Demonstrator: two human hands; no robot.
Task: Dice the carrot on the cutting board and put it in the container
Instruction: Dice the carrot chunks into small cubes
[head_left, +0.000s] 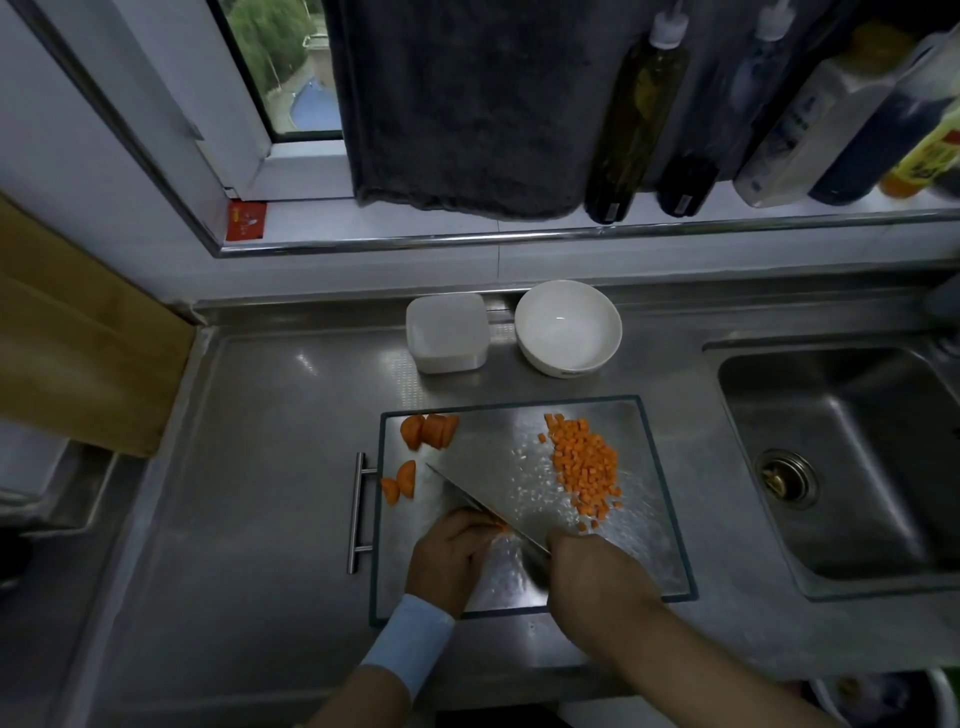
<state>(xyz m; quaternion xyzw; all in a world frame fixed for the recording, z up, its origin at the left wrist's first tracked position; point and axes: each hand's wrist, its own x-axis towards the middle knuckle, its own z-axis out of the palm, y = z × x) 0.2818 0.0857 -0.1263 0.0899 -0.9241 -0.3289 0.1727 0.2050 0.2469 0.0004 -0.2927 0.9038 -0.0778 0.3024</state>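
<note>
A steel cutting board lies on the counter. A pile of diced carrot sits on its right side. Larger carrot chunks rest at its far left corner, and two more pieces lie at its left edge. My right hand grips the handle of a cleaver, whose blade slants across the board. My left hand curls over a small carrot piece right against the blade; most of that piece is hidden. A square white container stands behind the board.
A white bowl sits right of the container. A steel sink lies to the right. Bottles line the window sill, where a dark towel hangs. A wooden board leans at the left.
</note>
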